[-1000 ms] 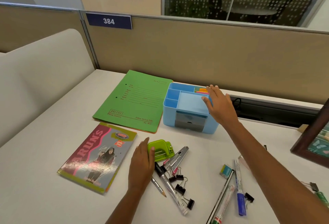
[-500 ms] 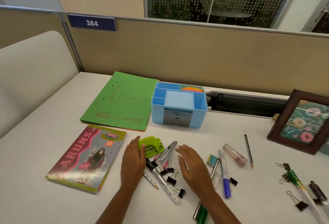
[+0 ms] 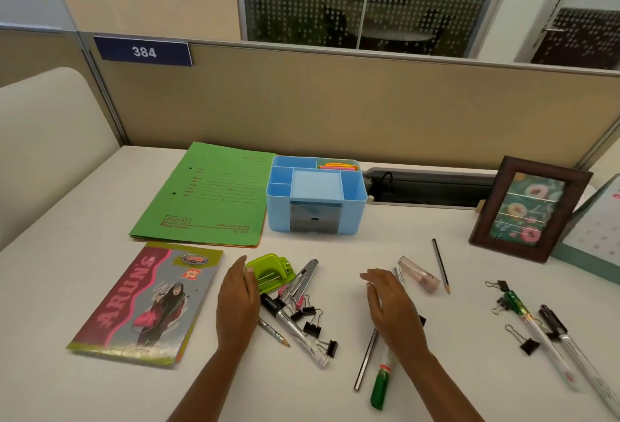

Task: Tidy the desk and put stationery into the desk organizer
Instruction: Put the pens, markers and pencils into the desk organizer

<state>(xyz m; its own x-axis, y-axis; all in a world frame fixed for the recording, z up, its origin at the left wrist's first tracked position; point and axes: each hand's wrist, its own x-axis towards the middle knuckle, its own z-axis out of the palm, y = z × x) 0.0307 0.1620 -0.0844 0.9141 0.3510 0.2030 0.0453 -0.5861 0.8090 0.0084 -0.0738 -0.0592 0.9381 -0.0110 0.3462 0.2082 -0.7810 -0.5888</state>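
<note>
The white desk (image 3: 84, 220) carries a green file folder (image 3: 208, 197) touching the left side of the blue desk organizer (image 3: 352, 210), with a notebook (image 3: 147, 301) front-left of it. Both hands lie in front of the organizer, fingers straight, holding nothing. The left hand (image 3: 236, 304) touches the green hole punch (image 3: 273, 272), and the right hand (image 3: 392, 311) rests flat. Black binder clips (image 3: 312, 327) lie in front of the organizer, and 1 pencil (image 3: 440, 265) lies front-right.

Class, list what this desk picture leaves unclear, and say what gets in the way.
Head view:
- Top of the green marker: the right hand covers it.
- Inside the organizer drawer: its closed front hides it.
- The calendar: cut off by the right edge.
- Print on the folder: too small and blurred.
</note>
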